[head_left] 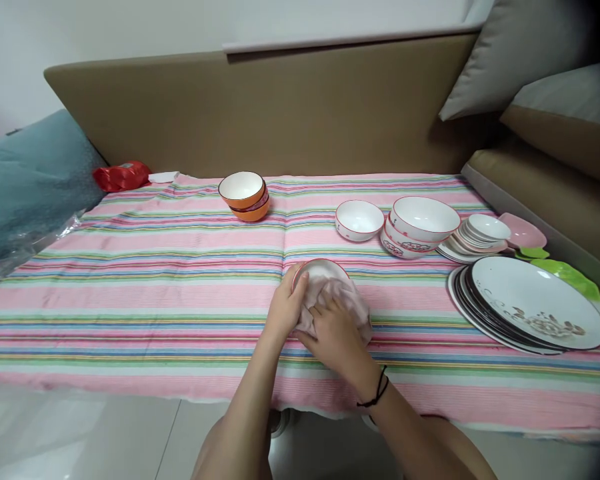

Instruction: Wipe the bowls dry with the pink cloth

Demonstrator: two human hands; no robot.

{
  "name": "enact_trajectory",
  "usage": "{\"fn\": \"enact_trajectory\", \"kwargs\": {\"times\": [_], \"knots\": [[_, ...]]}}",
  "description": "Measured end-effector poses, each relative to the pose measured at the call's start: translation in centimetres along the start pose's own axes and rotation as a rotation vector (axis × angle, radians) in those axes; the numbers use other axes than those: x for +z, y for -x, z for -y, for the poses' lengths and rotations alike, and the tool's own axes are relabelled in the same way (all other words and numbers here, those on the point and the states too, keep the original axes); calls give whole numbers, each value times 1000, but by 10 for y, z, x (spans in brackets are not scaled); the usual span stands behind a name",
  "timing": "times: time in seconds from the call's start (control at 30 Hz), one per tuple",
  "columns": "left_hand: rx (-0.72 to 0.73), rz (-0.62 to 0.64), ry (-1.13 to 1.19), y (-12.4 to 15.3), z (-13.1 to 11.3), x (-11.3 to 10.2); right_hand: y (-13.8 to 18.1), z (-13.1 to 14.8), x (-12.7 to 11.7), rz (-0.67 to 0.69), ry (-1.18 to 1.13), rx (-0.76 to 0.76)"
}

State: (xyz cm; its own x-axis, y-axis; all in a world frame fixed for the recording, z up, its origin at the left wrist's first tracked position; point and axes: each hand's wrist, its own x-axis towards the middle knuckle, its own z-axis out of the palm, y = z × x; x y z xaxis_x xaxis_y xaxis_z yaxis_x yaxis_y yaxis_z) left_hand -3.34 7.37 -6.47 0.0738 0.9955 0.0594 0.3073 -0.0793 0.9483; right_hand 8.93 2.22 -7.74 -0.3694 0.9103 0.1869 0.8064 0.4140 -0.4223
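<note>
Ceramic and red-rimmed, the bowl (pixel 321 269) is tilted near the front edge of the striped cover (pixel 180 267). It is likely rigid, slick and breakable, safest gripped at the rim. The left hand (pixel 284 308) clasps that rim, and the right hand (pixel 336 333) presses a limp pink cloth (pixel 356 301) into it. Stacked plates (pixel 530 307) lie to the right, orange bowls (pixel 243 195) sit behind, and a tan sofa back (pixel 280 113) stands beyond.

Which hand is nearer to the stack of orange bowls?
The left hand. It holds the red-rimmed bowl at its left edge, nearer the camera than the orange bowls; the right hand, pressing a pink cloth into that bowl, lies farther right.
</note>
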Motion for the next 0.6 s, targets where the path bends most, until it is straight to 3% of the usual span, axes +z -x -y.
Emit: {"fn": "enact_trajectory", "kwargs": {"times": [0.17,0.33,0.43,0.6], "knots": [[53,48,-98,5,-8,5,3,-13,2,-25,41,62],[-25,-42,-23,1,-12,9,-6,-15,-3,25,-19,32],[-38,-57,-10,-2,-12,8,-9,-12,-7,-20,-66,-12],[12,2,-44,0,-11,4,-4,-12,-20,-69,-321,-91]]}}
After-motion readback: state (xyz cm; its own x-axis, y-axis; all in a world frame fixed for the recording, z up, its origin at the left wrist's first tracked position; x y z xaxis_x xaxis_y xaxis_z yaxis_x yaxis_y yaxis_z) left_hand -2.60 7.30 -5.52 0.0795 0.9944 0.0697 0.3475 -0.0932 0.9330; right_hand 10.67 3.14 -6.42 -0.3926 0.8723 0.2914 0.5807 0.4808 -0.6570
